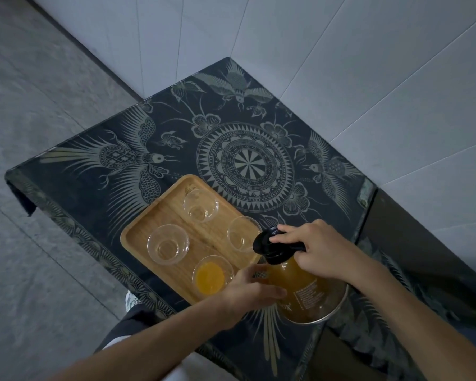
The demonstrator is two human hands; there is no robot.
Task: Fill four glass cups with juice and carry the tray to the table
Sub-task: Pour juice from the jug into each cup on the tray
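A wooden tray (160, 215) lies on a dark patterned tablecloth and carries glass cups. The nearest cup (212, 276) holds orange juice. The left cup (167, 243), the far cup (201, 205) and the right cup (242, 234) look empty. A glass jug of orange-brown juice (305, 295) stands just right of the tray, its black lid (270, 246) on top. My left hand (250, 292) wraps the jug's side. My right hand (316, 248) grips the black lid and handle.
The tablecloth (245, 160) covers a small table set in a corner of white tiled walls (341, 64). Grey floor (39, 119) lies to the left. A dark gap and another patterned surface (382, 325) sit at the right.
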